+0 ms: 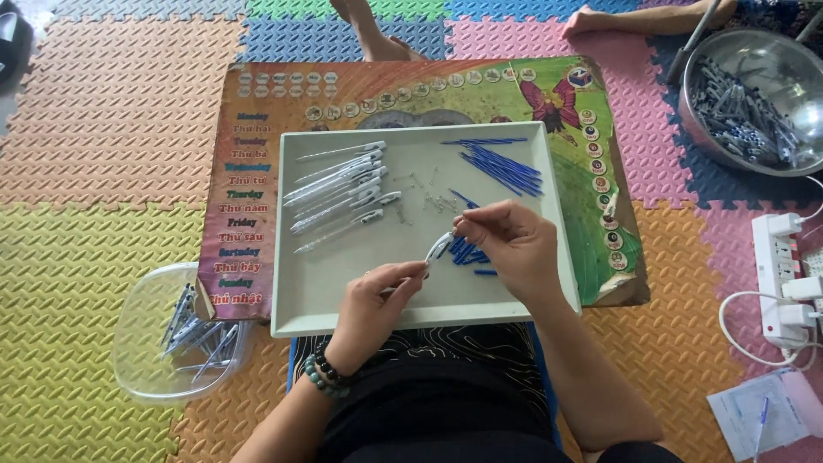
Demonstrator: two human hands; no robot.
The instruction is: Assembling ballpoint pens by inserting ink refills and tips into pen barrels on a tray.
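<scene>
Pinching a clear pen barrel (439, 246) between our left hand (375, 302) and right hand (513, 243), blue refills (504, 167) beyond our right fingers, grey tray (317, 291) beneath.

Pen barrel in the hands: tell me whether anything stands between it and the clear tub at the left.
Nothing upright blocks the way. From the pen barrel, held by left hand and right hand, only the tray's low rim lies before the clear tub.

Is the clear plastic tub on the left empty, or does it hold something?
Not empty. The clear plastic tub holds a small pile of pens, lying loosely against its right side.
</scene>
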